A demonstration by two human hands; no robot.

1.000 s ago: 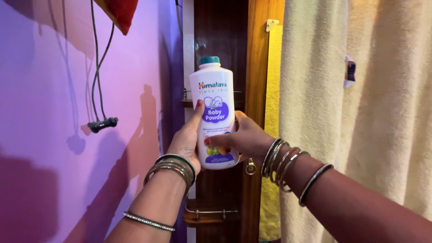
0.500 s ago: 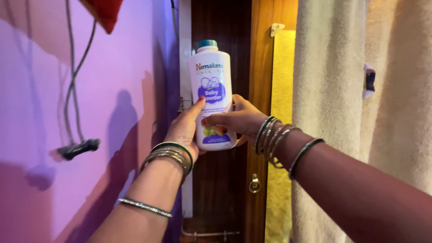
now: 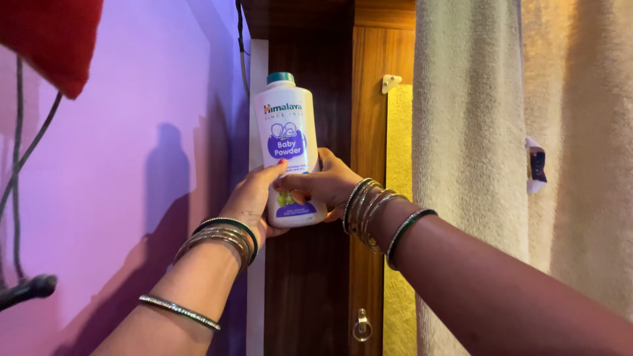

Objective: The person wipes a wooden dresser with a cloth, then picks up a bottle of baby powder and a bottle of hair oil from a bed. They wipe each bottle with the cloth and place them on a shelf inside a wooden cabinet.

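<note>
Up against the dark wooden door frame I hold the white powder bottle upright, its teal cap at the top. Since a second ago it has risen: then it sat lower before me, with the small hanging latch just beside my right wrist, and now that latch hangs well below both arms. The purple wall fills more of the view, and the black cable has slid to the far left edge.

My left hand cups the bottle's lower left side from beneath, fingers wrapped up its front (red-painted nail showing at the label). My right hand clasps the lower right side, thumb across the front. Both forearms reach upward, bangles bunched at the wrists. A cream towel hangs just to the right.
</note>
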